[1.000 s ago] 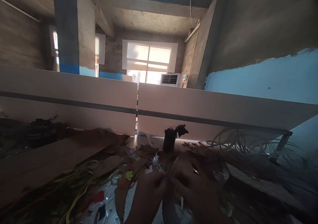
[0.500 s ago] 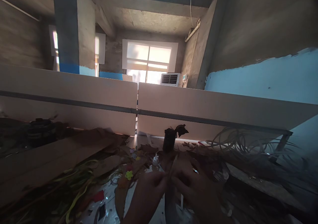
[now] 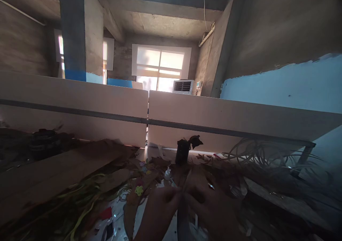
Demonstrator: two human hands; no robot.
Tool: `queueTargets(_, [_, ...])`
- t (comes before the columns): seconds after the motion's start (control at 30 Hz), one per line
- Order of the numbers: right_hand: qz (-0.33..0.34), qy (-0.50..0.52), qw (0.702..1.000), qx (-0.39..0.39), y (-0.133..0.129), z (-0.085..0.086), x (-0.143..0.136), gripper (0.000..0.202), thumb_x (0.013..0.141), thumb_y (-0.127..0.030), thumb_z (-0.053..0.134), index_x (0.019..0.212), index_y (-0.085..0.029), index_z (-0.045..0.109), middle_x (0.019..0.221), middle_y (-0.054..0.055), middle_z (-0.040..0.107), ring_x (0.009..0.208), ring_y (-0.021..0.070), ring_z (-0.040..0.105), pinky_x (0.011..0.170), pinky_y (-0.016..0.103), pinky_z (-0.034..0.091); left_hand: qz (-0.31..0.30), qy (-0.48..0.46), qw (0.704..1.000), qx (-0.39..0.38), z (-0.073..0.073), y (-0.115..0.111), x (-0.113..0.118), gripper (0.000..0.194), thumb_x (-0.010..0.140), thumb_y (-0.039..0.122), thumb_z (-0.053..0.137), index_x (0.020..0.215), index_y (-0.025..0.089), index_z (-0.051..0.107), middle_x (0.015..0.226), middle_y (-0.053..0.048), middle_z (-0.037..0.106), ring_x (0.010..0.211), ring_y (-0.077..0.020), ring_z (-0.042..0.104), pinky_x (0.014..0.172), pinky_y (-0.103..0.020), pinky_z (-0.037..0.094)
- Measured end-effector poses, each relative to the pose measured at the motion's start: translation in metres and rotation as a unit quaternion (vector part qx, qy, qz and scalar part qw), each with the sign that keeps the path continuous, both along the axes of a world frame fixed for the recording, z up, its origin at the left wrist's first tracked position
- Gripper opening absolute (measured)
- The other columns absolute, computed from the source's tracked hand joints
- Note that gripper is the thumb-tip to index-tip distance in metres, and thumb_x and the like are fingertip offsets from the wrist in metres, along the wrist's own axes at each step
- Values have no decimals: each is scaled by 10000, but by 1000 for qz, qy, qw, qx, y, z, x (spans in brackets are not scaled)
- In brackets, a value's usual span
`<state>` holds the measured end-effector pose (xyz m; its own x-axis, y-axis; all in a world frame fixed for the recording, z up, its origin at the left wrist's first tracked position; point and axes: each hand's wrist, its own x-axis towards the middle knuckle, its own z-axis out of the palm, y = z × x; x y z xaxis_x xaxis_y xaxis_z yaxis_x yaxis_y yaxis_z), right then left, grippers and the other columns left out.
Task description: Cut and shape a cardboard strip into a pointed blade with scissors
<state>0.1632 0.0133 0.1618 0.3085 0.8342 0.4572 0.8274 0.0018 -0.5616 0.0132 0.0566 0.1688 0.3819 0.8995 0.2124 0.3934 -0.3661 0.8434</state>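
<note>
My left hand (image 3: 163, 207) is closed, thumb and fingers pinched together at the lower middle of the view. Facing it, my right hand (image 3: 207, 198) is closed too, its fingertips meeting those of the left. Both hold a dark strip (image 3: 183, 218) that hangs down between them; its material is too dark to make out. A small shiny thing (image 3: 211, 186) shows beside the right hand's fingers. Beyond the fingertips stands a small white bottle (image 3: 167, 173), and behind it a dark cylindrical container (image 3: 182, 151). A yellow-green flower piece (image 3: 139, 190) lies left of my left hand.
Pale partition panels (image 3: 229, 114) with a grey rail cross behind the table. Looped clear tubing (image 3: 253, 152) lies at the right. Brown sheets (image 3: 80, 166) and yellow-green strips (image 3: 82, 212) cover the left. A red piece (image 3: 106, 213) lies at the lower left.
The whole view has shifted very slightly, with the background a little lower. Both hands stay together at the dark strip, their fingers barely moved.
</note>
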Motion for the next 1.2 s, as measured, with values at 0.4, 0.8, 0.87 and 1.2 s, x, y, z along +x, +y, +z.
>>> queueTargets(0.4, [7,-12,1000,-25,0,1,-1,186,790,-293,568,658,-206,666,753,25,695,725,197,660,593,221,466,3,28,999,31,4,-3,0,274,830,221,566,680,236,794,622,4,701,630,-179,588,579,-210,374])
queueTargets(0.8, [-59,-81,995,-29,0,2,-4,181,761,-328,574,713,-197,690,980,93,686,830,258,655,631,275,462,20,51,997,54,1,-3,2,309,840,188,552,619,209,766,555,11,670,561,-154,561,553,-192,375])
queueTargets(0.87, [-51,-90,995,-7,1,-1,-3,189,768,-331,561,685,-202,671,979,85,677,784,233,646,614,267,453,16,45,997,59,0,-3,2,306,835,177,552,613,213,760,562,11,680,570,-156,575,556,-187,384])
queueTargets(1.2, [-42,-60,997,2,6,-14,2,157,760,-295,559,711,-203,677,795,51,691,739,219,652,592,237,459,20,24,996,86,-4,-4,4,321,836,192,552,571,209,733,543,17,688,519,-147,582,527,-182,385])
